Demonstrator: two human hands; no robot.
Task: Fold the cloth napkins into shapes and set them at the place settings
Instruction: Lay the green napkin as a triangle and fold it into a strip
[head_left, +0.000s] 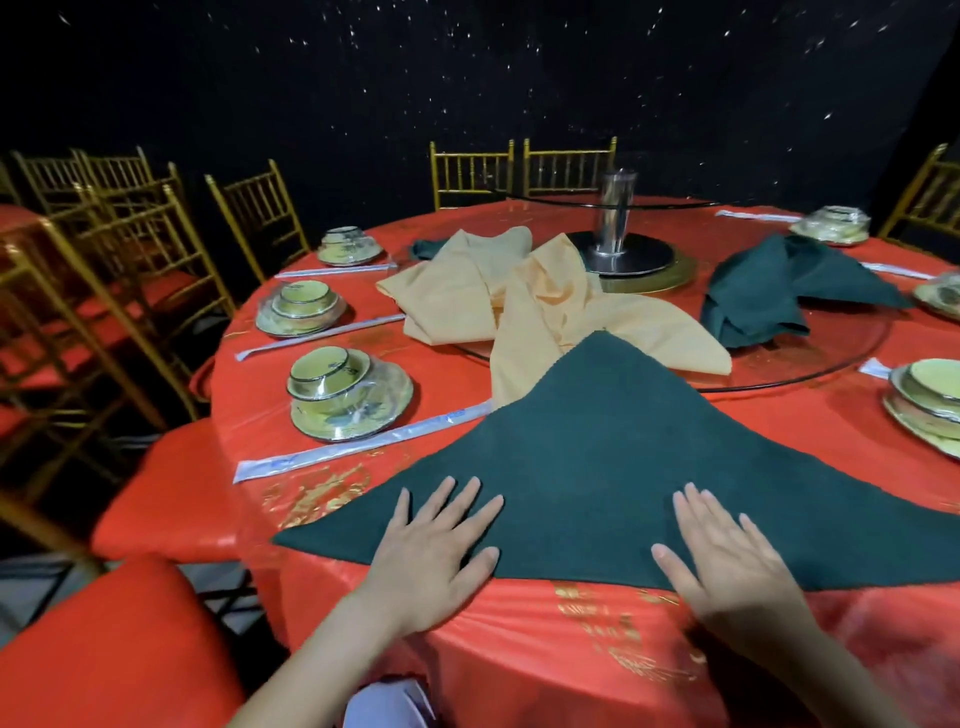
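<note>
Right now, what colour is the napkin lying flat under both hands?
Dark green napkin, folded into a triangle; the head view shows it best.

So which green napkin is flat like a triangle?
The near green napkin, pressed flat under the left hand and right hand. The far green napkin on the glass turntable is crumpled. A third green napkin peeks from behind the yellow napkins.

A black backdrop (363, 78), scattered with small bright specks, is hung behind the room. A round table (519, 649) is covered in red cloth printed with gold. Gold slatted chairs (130, 249) with red seats are ranged around it. Grey floor (36, 592) is glimpsed lower left.
</note>
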